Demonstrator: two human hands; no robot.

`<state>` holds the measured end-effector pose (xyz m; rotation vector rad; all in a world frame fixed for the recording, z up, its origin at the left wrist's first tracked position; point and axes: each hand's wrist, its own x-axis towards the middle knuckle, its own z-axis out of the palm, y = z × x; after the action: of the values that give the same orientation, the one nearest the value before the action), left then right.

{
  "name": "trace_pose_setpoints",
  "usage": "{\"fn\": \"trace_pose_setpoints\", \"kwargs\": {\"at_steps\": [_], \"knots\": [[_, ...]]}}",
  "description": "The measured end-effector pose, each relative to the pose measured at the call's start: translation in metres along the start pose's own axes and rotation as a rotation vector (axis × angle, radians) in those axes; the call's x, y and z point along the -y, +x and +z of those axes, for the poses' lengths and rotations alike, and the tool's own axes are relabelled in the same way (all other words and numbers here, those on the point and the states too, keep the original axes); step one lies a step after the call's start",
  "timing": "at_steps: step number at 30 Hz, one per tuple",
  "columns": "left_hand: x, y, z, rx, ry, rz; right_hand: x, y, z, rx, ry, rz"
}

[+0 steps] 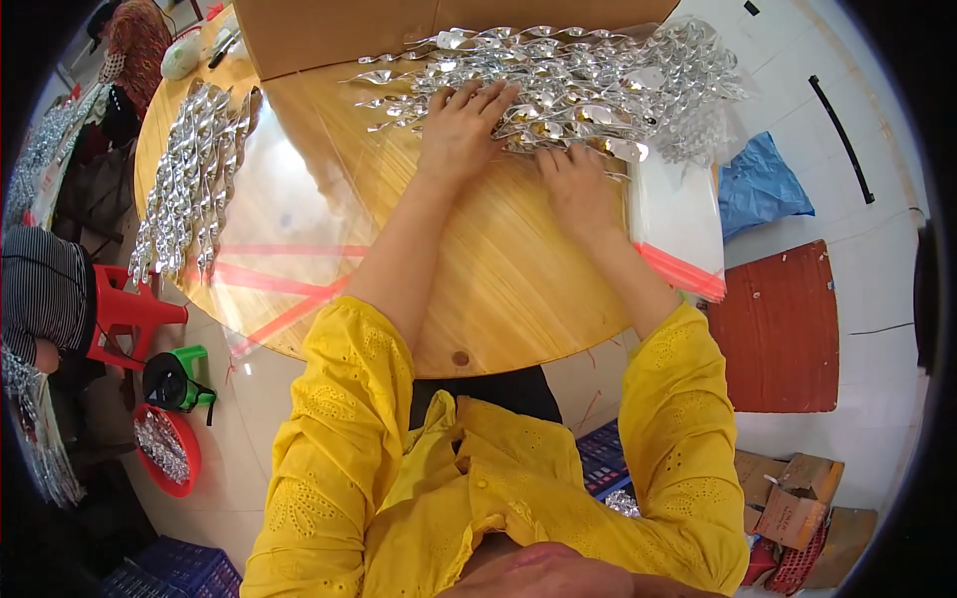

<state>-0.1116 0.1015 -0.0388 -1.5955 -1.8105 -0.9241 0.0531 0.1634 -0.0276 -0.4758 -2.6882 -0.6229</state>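
Note:
A large pile of shiny twisted silver strips [588, 85] lies across the far side of the round wooden table [498, 289]. On the pile's near left edge rests my left hand [461, 135], its fingers spread over the strips. My right hand [578, 189] is just right of it, fingertips touching the pile's near edge with the fingers stretched forward. Neither hand shows a strip lifted off the table. Clear plastic bags with red edge bands [289, 209] lie flat left of my left forearm. More such bags [678, 219] are stacked beyond my right wrist.
A smaller bunch of twisted silver strips [194, 179] sits at the table's left. Behind the pile stands a cardboard box [339, 35]. A blue plastic bag [763, 184] lies right of the table. Red stool [135, 314] and red basin [167, 448] stand left, near a seated person.

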Motion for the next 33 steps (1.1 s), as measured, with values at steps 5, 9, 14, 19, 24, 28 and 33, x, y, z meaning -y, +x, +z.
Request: {"fn": "trace_pose_setpoints", "kwargs": {"at_steps": [5,9,14,19,24,28,33], "knots": [[-0.001,-0.001,0.001,-0.010,-0.029,0.002,-0.024,0.003,-0.002,-0.112,-0.077,-0.155],[-0.004,0.000,0.001,-0.100,-0.017,-0.038,-0.048,0.011,0.007,-0.079,-0.045,-0.095],[-0.007,-0.005,0.000,-0.052,-0.108,-0.073,-0.038,0.015,0.007,-0.075,0.000,0.006],[-0.001,-0.008,0.005,-0.034,0.105,-0.112,-0.015,0.001,0.011,0.032,0.312,0.309],[-0.003,-0.007,0.008,-0.106,0.072,-0.119,-0.020,-0.004,0.011,-0.126,0.046,-0.026],[-0.004,-0.005,0.006,-0.103,0.008,-0.145,-0.036,0.008,0.015,-0.078,-0.025,-0.067],[-0.009,-0.005,0.001,-0.029,-0.119,-0.117,-0.046,0.010,0.021,-0.120,0.085,-0.002]]}}
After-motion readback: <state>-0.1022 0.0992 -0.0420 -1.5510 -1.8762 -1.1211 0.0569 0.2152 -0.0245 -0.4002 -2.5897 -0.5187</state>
